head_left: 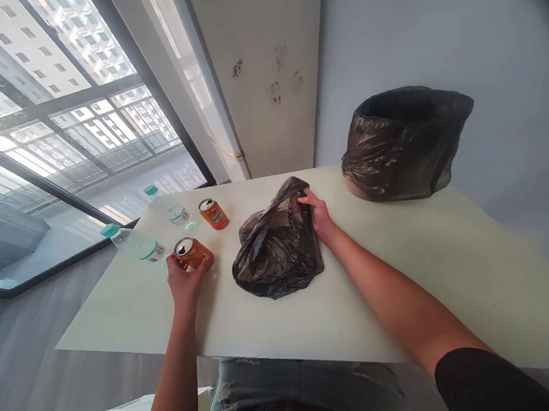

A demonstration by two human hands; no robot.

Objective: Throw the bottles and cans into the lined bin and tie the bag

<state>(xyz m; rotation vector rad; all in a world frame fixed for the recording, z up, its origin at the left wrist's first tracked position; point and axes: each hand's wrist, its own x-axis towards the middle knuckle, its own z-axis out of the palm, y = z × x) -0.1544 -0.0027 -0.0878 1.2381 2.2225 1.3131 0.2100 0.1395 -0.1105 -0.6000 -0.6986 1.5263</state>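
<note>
My left hand (187,277) is closed around the lower part of an orange soda can (196,253), which stands upright on the white table with its top opened. With my right hand (317,211) I grip the rim of a black plastic bag (279,262). The bag's mouth is held up and partly spread, while its body slumps on the table between my hands. What lies inside the bag cannot be made out. A second orange can (213,215) stands just beyond the first, also opened.
Two clear plastic bottles with green caps, a nearer bottle (133,243) and a farther bottle (166,205), stand at the left. A bin lined with a black bag (401,151) stands at the table's back right. The white table (358,306) meets a wall behind; glass windows are left.
</note>
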